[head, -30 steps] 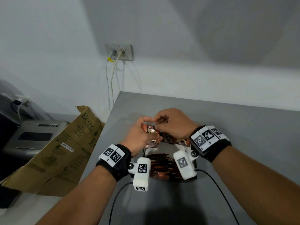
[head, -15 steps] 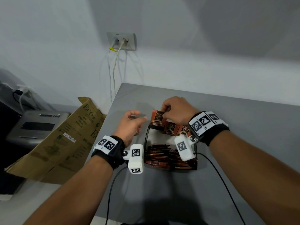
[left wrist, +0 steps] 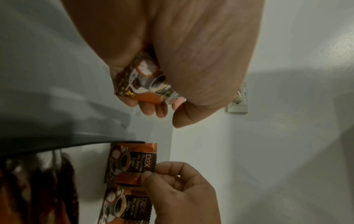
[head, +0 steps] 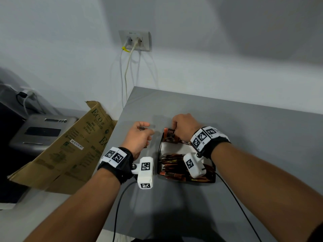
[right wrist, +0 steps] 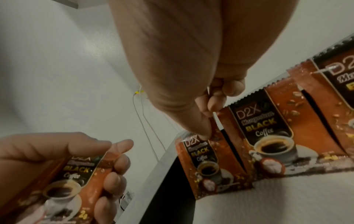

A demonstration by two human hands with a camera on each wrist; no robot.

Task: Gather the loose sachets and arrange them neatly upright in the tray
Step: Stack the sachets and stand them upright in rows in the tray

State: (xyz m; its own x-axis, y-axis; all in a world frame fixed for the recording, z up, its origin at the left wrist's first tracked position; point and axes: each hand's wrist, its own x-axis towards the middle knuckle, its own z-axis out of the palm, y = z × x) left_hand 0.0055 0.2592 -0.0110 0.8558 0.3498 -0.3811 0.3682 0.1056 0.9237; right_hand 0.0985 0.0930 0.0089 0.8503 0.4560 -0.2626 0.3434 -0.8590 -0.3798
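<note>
A black tray (head: 159,151) sits on the grey table, with several brown coffee sachets lying flat in its near part (head: 172,165). A row of upright sachets (right wrist: 268,141) stands along its far wall. My right hand (head: 183,127) pinches the top of the leftmost upright sachet (head: 169,135) (right wrist: 203,163) (left wrist: 132,162) at the far left corner. My left hand (head: 139,135) hovers left of the tray and grips a small stack of sachets (right wrist: 72,171) (left wrist: 143,84).
A flattened cardboard box (head: 73,147) leans against the table's left edge, beside a grey device (head: 40,133). A wall socket (head: 134,41) with hanging cables is behind. Black wrist cables (head: 120,203) trail over the near table. The grey table (head: 253,140) stretches away to the right of the tray.
The hands were together above the tray, both on one sachet. My left hand has drawn away to the left with its stack, and my right hand has lowered a sachet into the tray's far left corner.
</note>
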